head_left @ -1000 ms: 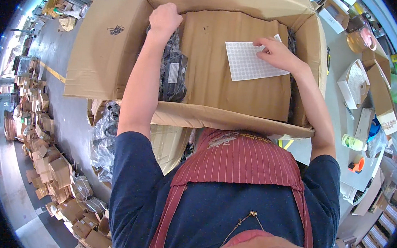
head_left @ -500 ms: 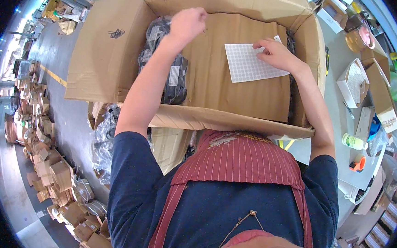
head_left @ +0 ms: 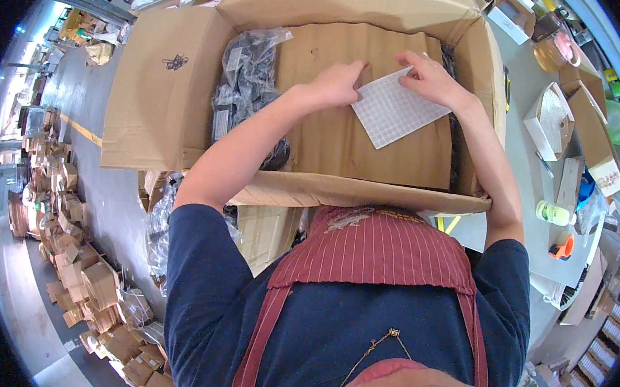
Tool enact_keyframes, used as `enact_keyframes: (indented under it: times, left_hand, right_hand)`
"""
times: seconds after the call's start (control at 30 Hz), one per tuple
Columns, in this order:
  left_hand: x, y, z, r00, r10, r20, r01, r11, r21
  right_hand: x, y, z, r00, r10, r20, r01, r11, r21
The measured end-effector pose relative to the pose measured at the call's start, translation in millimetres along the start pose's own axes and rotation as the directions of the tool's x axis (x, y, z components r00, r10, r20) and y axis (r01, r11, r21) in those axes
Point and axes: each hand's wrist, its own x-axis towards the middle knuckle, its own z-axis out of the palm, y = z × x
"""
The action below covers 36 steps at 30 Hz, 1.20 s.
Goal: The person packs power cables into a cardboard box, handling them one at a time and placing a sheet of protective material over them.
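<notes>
A white sheet of round stickers [head_left: 394, 117] is tilted over a brown cardboard sheet [head_left: 314, 140] inside an open carton [head_left: 367, 192]. My right hand [head_left: 436, 81] grips its upper edge, thumb and forefinger bent together there. My left hand [head_left: 335, 85] is at the sheet's left corner; its forefinger and thumb stand apart, the other fingers are curled, and nothing shows between them. Left of it, dark items in clear plastic bags [head_left: 242, 81] with white labels fill the carton's left side. My left forearm covers part of them.
The carton's left flap [head_left: 163, 86] is folded outward. On the grey table [head_left: 526, 137] to the right are a small white box [head_left: 548, 124], a green-labelled bottle [head_left: 553, 213] and an orange tape dispenser [head_left: 561, 245]. Stacked cardboard [head_left: 82, 271] lines the floor at left.
My left hand has moved right and nearer, from above the bagged items to the sticker sheet. The sheet has turned, its lower corner now closer to me. My right hand stays almost in place.
</notes>
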Motion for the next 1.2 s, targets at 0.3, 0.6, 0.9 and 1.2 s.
enact_keyframes:
  times: [0.3, 0.6, 0.9, 1.2]
  left_hand:
    - [-4.8, 9.9, -20.5, 0.906, 0.247, -0.345, -0.233, 0.969, 0.082]
    - [-7.3, 7.9, -33.5, 0.808, 0.283, -0.517, -0.286, 0.955, 0.077]
    - [-7.6, -11.7, -58.0, 0.774, 0.114, -0.623, -0.018, 0.987, 0.158]
    - [-10.0, -12.3, -58.4, 0.865, 0.09, -0.493, -0.028, 0.991, 0.132]
  right_hand:
    - [6.5, 2.4, -3.7, 0.999, -0.034, -0.033, 0.034, 0.999, -0.01]
    - [4.7, -0.7, -10.1, 0.927, 0.029, -0.375, -0.03, 1.0, 0.001]
    - [3.5, -2.6, -13.6, 0.924, 0.069, -0.377, -0.034, 0.995, 0.099]
    - [7.2, 10.8, -7.5, 0.97, 0.009, -0.243, -0.001, 0.999, 0.035]
